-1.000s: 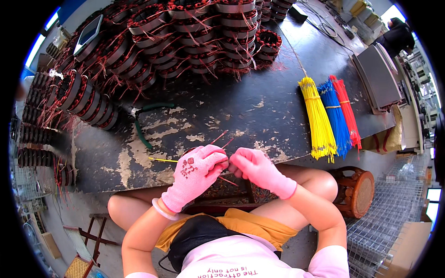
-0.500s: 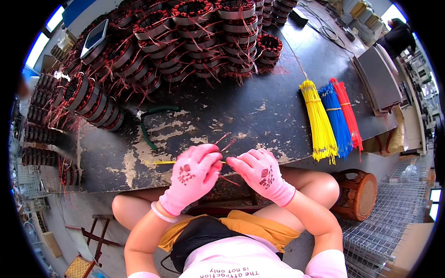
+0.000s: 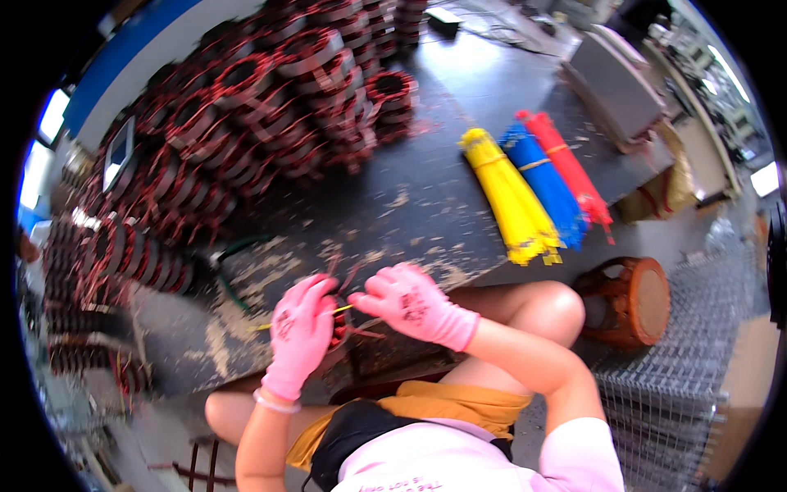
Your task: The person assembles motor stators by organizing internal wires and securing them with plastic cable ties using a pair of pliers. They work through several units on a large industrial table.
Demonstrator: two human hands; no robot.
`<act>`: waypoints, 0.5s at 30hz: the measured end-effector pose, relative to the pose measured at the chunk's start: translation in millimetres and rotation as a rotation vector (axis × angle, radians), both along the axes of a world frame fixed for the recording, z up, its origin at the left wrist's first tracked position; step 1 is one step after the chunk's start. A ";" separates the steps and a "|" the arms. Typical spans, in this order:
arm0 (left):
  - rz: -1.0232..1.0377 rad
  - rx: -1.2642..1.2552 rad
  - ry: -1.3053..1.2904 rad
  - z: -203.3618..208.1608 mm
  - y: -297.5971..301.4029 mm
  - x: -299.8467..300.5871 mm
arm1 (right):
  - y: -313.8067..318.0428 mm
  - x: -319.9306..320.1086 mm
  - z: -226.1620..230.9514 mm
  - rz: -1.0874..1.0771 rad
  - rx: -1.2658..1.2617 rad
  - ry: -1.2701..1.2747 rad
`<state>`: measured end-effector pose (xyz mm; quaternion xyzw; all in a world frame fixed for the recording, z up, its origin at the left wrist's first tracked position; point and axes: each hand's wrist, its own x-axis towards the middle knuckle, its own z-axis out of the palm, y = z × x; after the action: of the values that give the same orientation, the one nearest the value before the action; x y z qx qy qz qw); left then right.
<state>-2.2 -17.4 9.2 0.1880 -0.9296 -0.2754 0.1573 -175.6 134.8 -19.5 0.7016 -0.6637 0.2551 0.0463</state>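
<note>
Both hands wear pink gloves and work close together over the table's near edge. My left hand is closed against a small stator with dark red windings, most of it hidden behind the glove. A thin yellow wire passes by this hand, its other end poking out on the left. My right hand pinches the near-right end of that wire at its fingertips. Loose reddish leads stick up and out from the stator between the hands. Green-handled pliers lie on the table beyond my left hand.
Stacked stators crowd the table's far left. Bundles of yellow wires, blue wires and red wires lie at right. A grey box stands beyond them. A wooden drum-shaped stool and wire mesh are at lower right.
The whole view has turned and shifted, blurring the scene. My hands sit farther left in the picture, and the stator beside my left hand shows more. The yellow wire still spans both hands.
</note>
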 end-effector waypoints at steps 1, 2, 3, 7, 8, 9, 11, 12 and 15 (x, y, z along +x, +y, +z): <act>0.001 0.008 0.010 -2.0 1.3 -1.5 | 2.6 1.6 -2.7 -0.024 0.005 -0.007; 0.007 0.014 0.018 -4.0 2.2 -1.6 | 9.3 -2.2 -4.5 -0.043 0.007 -0.015; 0.007 0.031 0.024 -4.2 1.7 -0.8 | 21.6 -14.6 2.4 -0.126 -0.052 -0.069; 0.029 0.040 0.025 1.1 5.1 -0.7 | 99.1 -72.9 31.6 -0.676 -0.229 -0.138; 0.024 0.054 0.028 2.4 6.9 -2.7 | 134.0 -99.5 21.6 -0.842 -0.286 -0.009; 0.023 0.042 0.020 -0.9 6.4 -3.0 | 160.3 -110.9 33.0 -1.051 -0.250 -0.118; 0.031 0.045 0.012 -0.8 7.0 -3.2 | 208.4 -129.0 38.8 -1.345 0.138 -0.060; 0.038 0.049 0.005 0.2 7.3 -3.4 | 220.3 -132.1 39.1 -1.375 0.263 -0.148; 0.054 0.027 0.024 -4.0 8.1 -3.4 | 223.9 -141.4 21.5 -1.193 0.060 -0.736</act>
<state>-5.6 -9.3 5.2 0.2117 -0.9184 -0.2858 0.1734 -316.9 358.7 2.1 0.0868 -0.9147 0.3887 -0.0688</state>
